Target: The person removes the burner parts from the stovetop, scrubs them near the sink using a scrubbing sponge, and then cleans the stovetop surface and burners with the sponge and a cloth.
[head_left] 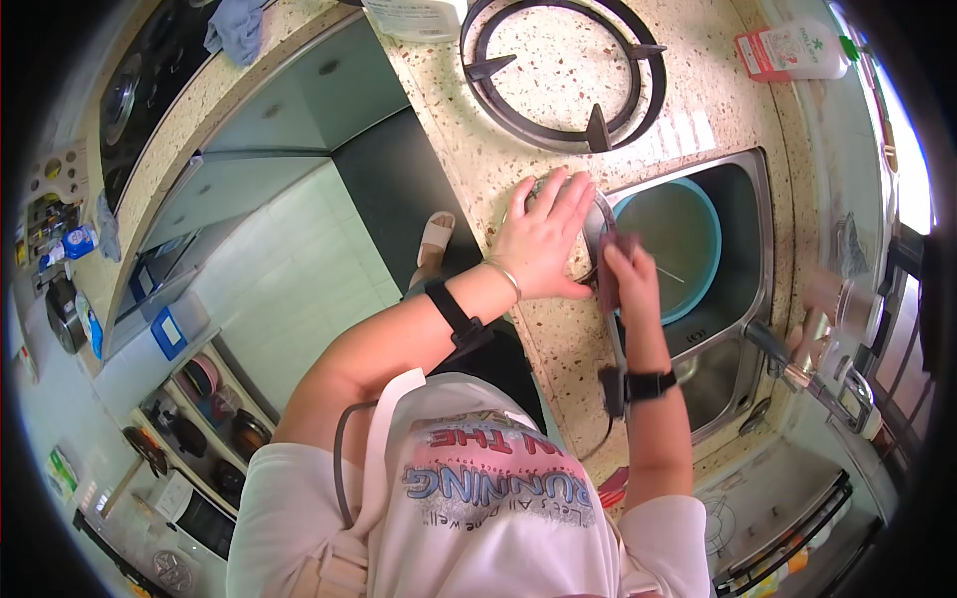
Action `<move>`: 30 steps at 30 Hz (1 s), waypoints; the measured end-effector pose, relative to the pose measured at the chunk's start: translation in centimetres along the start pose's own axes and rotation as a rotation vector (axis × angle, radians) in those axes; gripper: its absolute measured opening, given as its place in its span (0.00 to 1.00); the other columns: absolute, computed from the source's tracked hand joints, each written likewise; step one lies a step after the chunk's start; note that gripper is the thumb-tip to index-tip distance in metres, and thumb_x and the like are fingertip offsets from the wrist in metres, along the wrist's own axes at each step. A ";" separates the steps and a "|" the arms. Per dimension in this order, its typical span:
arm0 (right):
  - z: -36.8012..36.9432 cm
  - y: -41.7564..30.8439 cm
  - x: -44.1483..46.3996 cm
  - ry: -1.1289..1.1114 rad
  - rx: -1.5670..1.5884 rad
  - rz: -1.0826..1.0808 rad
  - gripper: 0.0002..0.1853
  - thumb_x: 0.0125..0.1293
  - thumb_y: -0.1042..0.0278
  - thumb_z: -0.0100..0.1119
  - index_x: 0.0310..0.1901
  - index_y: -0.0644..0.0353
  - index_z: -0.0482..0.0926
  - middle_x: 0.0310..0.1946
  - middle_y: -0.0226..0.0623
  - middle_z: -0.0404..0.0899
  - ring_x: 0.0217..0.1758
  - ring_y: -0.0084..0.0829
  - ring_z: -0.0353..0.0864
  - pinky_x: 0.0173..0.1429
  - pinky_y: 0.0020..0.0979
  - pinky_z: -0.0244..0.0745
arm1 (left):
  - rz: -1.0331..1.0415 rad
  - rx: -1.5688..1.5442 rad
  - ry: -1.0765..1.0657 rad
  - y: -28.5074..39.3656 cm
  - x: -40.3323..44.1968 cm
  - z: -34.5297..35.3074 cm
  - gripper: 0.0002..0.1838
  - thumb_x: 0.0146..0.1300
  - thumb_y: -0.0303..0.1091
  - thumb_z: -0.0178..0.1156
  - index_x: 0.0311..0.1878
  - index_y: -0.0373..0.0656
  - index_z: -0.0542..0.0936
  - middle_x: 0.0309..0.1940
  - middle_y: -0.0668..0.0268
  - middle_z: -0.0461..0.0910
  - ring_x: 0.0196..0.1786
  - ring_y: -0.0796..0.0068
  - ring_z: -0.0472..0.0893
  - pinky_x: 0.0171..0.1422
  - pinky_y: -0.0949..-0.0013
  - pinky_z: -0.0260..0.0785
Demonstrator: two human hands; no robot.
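Observation:
My left hand (546, 234) lies over a round, shiny metal piece (598, 221) at the counter's edge by the sink. Its fingers are stretched out and the thumb is spread apart, pressing the piece down. Much of the metal piece is hidden under the palm, so I cannot tell its exact kind. Against its right side, my right hand (635, 279) grips a dark reddish scrubbing pad (608, 264), blurred by motion. Just beyond that hand, a blue basin (714, 244) of cloudy water sits in the sink (753, 189). A thin pale stick shows in the basin.
A black pan-support ring (653, 85) lies on the speckled counter (439, 85). A bottle with a green cap (793, 52) stands at the far right, a white container (417, 15) at the top. The faucet (797, 369) reaches over the sink. Shelves with pans (209, 419) are at lower left.

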State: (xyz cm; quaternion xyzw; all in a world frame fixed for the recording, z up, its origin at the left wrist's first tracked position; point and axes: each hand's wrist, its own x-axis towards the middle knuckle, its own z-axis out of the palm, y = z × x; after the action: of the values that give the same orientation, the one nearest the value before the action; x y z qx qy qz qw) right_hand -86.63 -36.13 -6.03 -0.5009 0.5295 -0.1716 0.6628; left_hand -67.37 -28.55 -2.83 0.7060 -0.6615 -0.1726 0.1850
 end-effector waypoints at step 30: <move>5.6 -5.2 4.5 0.287 -0.197 -0.242 0.08 0.65 0.67 0.65 0.39 0.64 0.82 0.28 0.30 0.81 0.28 0.19 0.77 0.33 0.28 0.73 | 0.262 0.194 -0.163 -6.7 6.8 -4.1 0.68 0.38 0.77 0.64 0.74 0.35 0.58 0.76 0.56 0.55 0.78 0.61 0.51 0.77 0.46 0.41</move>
State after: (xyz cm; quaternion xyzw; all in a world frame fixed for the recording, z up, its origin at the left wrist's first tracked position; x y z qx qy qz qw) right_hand -78.48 -39.15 -4.36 -0.5937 0.5689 -0.2669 0.5027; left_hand -59.12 -34.84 -2.48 0.6121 -0.7741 -0.1390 0.0825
